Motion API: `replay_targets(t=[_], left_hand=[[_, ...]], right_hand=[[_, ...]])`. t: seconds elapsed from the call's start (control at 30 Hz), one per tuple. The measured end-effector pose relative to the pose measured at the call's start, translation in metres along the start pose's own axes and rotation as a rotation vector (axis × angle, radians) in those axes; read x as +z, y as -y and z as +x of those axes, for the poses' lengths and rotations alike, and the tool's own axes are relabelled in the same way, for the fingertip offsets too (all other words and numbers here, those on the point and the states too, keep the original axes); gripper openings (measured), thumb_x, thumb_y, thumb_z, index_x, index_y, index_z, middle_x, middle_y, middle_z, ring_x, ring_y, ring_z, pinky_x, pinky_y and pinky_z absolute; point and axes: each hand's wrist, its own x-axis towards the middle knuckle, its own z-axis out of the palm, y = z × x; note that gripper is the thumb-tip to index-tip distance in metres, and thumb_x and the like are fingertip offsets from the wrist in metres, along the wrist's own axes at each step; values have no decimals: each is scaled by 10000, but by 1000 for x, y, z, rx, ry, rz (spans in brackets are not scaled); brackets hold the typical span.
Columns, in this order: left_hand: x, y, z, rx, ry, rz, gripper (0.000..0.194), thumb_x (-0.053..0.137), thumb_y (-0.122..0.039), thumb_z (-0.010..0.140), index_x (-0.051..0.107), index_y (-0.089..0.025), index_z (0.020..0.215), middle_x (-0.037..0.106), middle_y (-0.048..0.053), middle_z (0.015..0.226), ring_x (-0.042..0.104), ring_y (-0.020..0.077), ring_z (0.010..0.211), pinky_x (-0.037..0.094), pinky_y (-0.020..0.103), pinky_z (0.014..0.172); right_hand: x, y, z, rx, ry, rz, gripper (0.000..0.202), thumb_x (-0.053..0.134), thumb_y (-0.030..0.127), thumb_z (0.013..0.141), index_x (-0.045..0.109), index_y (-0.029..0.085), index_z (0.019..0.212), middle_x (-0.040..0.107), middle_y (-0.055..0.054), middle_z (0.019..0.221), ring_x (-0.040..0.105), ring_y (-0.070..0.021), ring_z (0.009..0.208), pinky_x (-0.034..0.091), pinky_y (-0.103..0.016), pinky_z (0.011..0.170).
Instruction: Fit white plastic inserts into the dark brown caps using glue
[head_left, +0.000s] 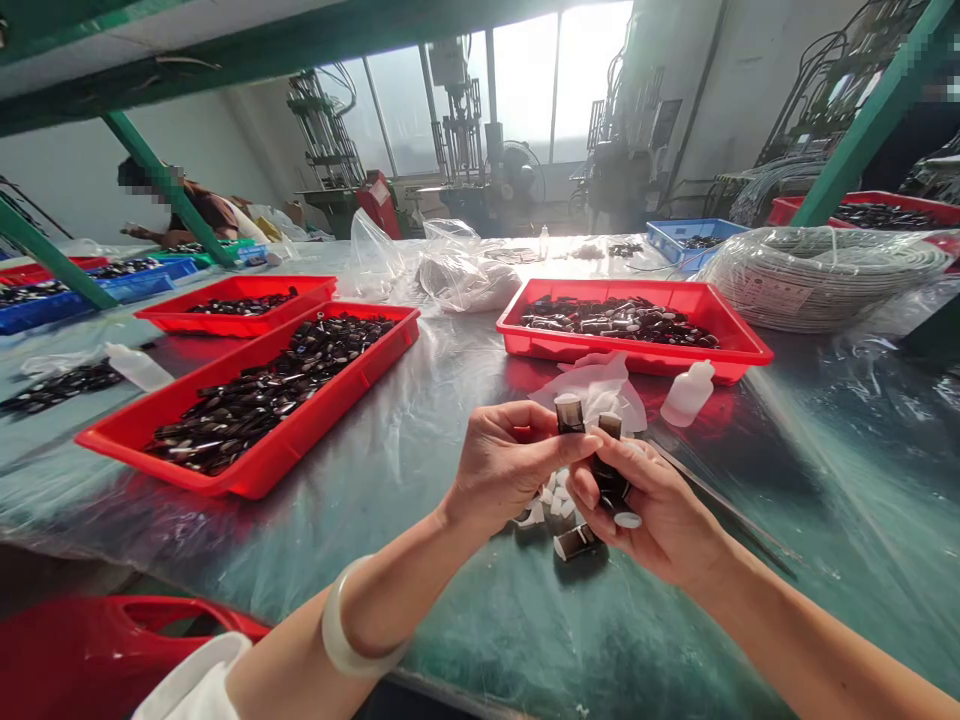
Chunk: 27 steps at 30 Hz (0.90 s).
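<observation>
My left hand (501, 462) pinches a small dark translucent plastic piece (570, 416) with a white top, held upright between thumb and fingers. Right beside it, my right hand (651, 500) is wrapped round several similar dark pieces (611, 478); one shows a white end pointing down. The thumbs of both hands meet or nearly meet. Below the hands, another dark piece with a white end (576, 542) lies on the table. Small white pads (556, 498) are scattered just behind it, partly hidden by my fingers. A crumpled white sheet (600, 385) lies beyond the hands.
A red tray (636, 362) of dark pieces stands beyond my hands; another red tray (247, 480) is at left. A white squeeze bottle (688, 393) and a thin metal strip (724, 505) lie at right. Behind are a wrapped cable coil (817, 280) and plastic bags (461, 270). A person (191, 205) sits far left.
</observation>
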Motion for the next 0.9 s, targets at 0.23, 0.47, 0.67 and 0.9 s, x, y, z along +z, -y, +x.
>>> replay_targets(t=[0.23, 0.47, 0.67, 0.9], left_hand=[[-1, 3, 0, -16, -43, 100, 330, 798, -264, 504, 502, -118, 481, 526, -49, 509, 333, 5, 367, 238, 162, 346], [1, 3, -1, -53, -5, 119, 395, 780, -301, 523, 423, -143, 462, 487, -54, 472, 363, 22, 361, 278, 171, 351], [2, 5, -1, -83, 47, 136, 375, 762, -303, 547, 426, -156, 470, 522, -35, 438, 493, 79, 398, 336, 177, 377], [2, 11, -5, -67, 283, 193, 181, 606, -259, 723, 557, -142, 592, 543, -20, 534, 545, 109, 467, 381, 203, 427]], right_hand=[[-4, 2, 2, -29, -160, 15, 82, 592, 212, 710, 628, 175, 774, 570, 31, 506, 486, -66, 400, 383, -137, 317], [-5, 4, 2, -27, -165, -25, 153, 588, 230, 652, 644, 154, 772, 583, -1, 517, 542, -112, 447, 415, -153, 275], [-4, 4, 2, -36, -115, -100, 296, 608, 435, 702, 636, 140, 710, 543, 6, 489, 491, -82, 394, 435, -160, 279], [0, -5, 2, -140, -219, -237, 273, 760, 349, 579, 616, 127, 649, 499, 49, 471, 403, -40, 355, 356, -127, 240]])
